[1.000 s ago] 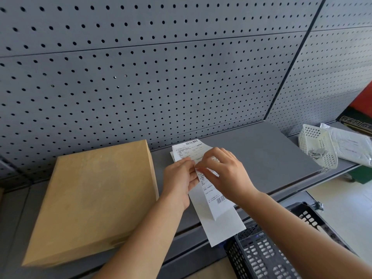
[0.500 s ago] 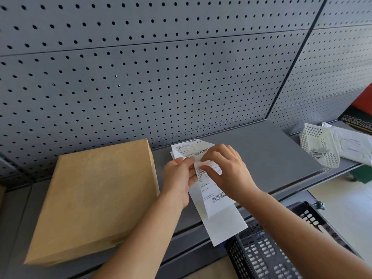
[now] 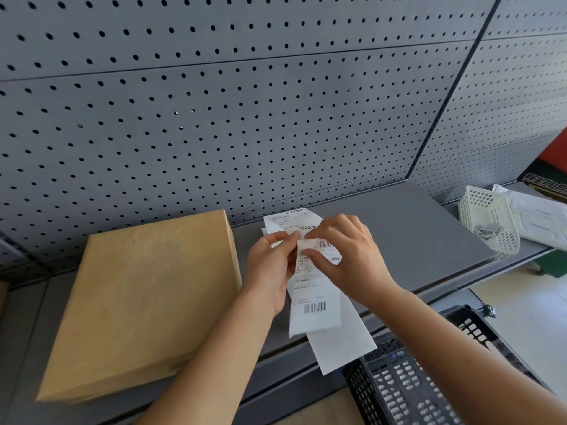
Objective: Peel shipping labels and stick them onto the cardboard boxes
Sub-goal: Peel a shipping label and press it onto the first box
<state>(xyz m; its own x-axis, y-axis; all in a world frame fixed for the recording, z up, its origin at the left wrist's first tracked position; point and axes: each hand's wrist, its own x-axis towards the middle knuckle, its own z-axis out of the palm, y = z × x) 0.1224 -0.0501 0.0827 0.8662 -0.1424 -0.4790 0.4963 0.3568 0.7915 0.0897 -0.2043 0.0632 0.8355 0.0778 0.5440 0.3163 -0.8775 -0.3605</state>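
Observation:
A white shipping label (image 3: 313, 299) with printed text and barcodes hangs in front of me over the grey shelf (image 3: 414, 234). Its plain white backing sheet (image 3: 340, 348) shows behind it and juts out below. My left hand (image 3: 270, 268) pinches the sheet at its left edge. My right hand (image 3: 346, 256) pinches the label near its upper part, with fingers covering some of the print. A flat brown cardboard box (image 3: 144, 299) lies on the shelf just left of my hands, its top bare.
A grey pegboard wall (image 3: 245, 118) rises behind the shelf. A white perforated basket (image 3: 491, 222) and a white poly mailer (image 3: 540, 219) lie at the right. A dark plastic crate (image 3: 414, 388) stands below the shelf's front edge.
The label has folded and come further off its backing between my fingers. Both hands stay in nearly the same place.

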